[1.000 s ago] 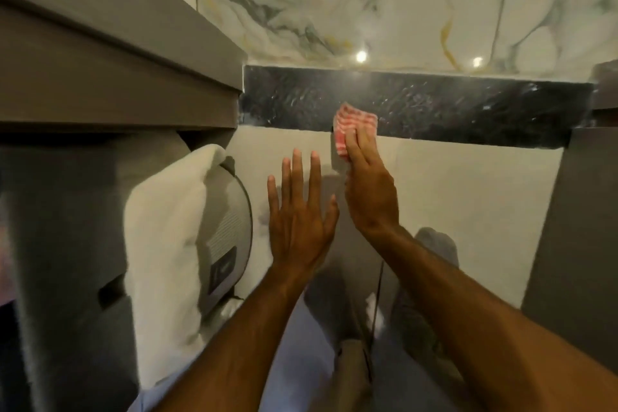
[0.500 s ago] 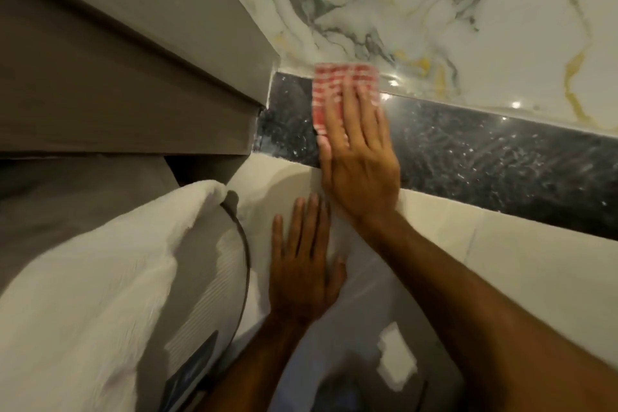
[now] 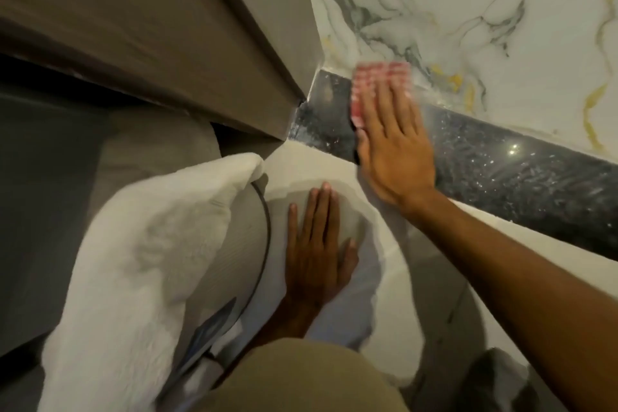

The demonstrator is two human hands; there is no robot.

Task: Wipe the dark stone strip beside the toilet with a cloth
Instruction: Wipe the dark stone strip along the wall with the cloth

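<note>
A dark speckled stone strip (image 3: 501, 174) runs across the wall between white marble above and plain pale tile below. My right hand (image 3: 394, 147) lies flat on the strip near its left end and presses a red-and-white checked cloth (image 3: 379, 78) against it; the cloth shows above and left of my fingers. My left hand (image 3: 316, 254) rests flat on the pale tile below, fingers spread, holding nothing.
A grey-brown cabinet (image 3: 167, 43) juts out at the upper left, meeting the strip's left end. A white towel (image 3: 133, 261) hangs at the lower left over a grey rounded fixture (image 3: 244, 244). White marble with grey and gold veins (image 3: 468, 10) fills the upper right.
My right hand with the cloth has slid left along the strip and up to its top edge. My view has come closer to the wall and tilted.
</note>
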